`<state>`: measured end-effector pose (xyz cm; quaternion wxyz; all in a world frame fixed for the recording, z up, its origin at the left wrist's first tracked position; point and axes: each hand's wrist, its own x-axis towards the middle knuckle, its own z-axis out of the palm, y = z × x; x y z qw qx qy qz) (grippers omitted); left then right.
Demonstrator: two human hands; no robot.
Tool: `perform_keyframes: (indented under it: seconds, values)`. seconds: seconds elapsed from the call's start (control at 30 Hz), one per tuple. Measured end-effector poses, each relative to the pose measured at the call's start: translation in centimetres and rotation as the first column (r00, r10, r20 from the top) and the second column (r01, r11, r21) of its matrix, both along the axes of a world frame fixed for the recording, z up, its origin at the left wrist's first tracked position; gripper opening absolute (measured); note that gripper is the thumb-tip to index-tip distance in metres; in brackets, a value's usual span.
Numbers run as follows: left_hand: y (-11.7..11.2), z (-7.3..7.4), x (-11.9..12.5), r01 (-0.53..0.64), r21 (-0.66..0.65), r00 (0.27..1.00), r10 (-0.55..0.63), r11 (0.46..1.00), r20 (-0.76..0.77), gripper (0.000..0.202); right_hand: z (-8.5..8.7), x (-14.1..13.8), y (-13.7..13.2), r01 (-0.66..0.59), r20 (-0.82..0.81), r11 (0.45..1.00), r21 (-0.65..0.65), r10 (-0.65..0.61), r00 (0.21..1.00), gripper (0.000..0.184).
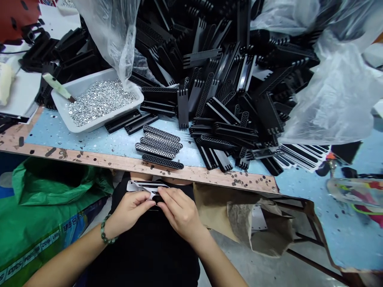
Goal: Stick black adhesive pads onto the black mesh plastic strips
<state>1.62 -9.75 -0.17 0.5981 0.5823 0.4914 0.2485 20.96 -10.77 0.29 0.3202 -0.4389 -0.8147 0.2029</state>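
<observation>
Both of my hands work together low over my lap, below the table's front edge. My left hand and my right hand pinch a black slotted plastic part that has a white film or backing along it. Their fingertips meet at the part and hide its middle. A beaded green bracelet circles my left wrist. The nearest things on the table are several black mesh-faced strips, lying in a loose stack just beyond my hands.
A blue-topped table holds a heaped pile of black comb-like parts and a white tray of silver washers. Translucent plastic bags overhang the pile. A green woven sack and a brown paper bag flank me.
</observation>
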Motion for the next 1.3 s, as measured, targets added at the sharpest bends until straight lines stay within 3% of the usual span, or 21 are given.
perform_keyframes:
  seconds: [0.1,0.27,0.4,0.57,0.73,0.93,1.07,1.13,1.2,1.3]
  values:
    - [0.1,0.0,0.2,-0.019,0.003,0.999,0.019,1.0,0.027,0.03,0.1,0.1,0.1,-0.053,0.017,0.999,-0.009,0.053,0.998,0.044]
    - [0.0,-0.3,0.5,-0.055,0.018,0.998,0.055,0.998,0.029,0.028,-0.3,0.0,0.3,-0.024,-0.108,0.998,-0.066,0.017,0.994,0.039]
    - [-0.6,-0.6,0.3,-0.075,-0.083,0.994,0.081,0.994,0.077,0.028,-0.7,-0.2,0.4,-0.024,-0.1,0.997,-0.068,0.017,0.995,0.039]
    - [-1.2,-1.1,-0.4,-0.066,-0.168,0.987,0.088,0.984,0.131,0.024,-0.8,-0.1,0.3,-0.116,-0.054,0.992,-0.053,0.113,0.992,0.042]
    - [-1.3,-1.6,-0.6,-0.113,-0.015,0.994,0.113,0.993,-0.009,0.026,-1.1,-0.1,0.4,-0.061,-0.091,0.995,-0.073,0.054,0.994,0.035]
    - [-0.9,-0.9,-0.6,0.044,0.199,0.996,-0.027,0.979,-0.087,0.026,-1.0,-0.3,0.5,-0.067,-0.1,0.997,-0.05,0.062,0.993,0.041]
    - [-1.0,-1.0,-0.4,0.049,0.241,0.995,-0.025,0.969,-0.101,0.026,-1.1,-0.7,0.4,-0.074,-0.187,0.986,-0.149,0.046,0.981,0.042]
    - [-1.3,-1.6,-0.3,0.022,0.199,0.996,-0.003,0.98,-0.091,0.025,-1.3,-0.5,0.5,-0.06,-0.279,0.966,-0.253,-0.014,0.96,0.038]
    - [-1.8,-2.3,-0.4,-0.018,0.127,0.996,0.029,0.992,-0.089,0.025,-1.5,0.1,0.9,0.017,-0.383,0.922,-0.387,-0.177,0.906,0.032]
    - [-2.1,-2.6,-1.3,-0.031,0.019,0.992,0.033,0.999,-0.125,0.03,-1.1,2.0,2.3,0.118,-0.561,0.847,-0.519,-0.441,0.701,0.028]
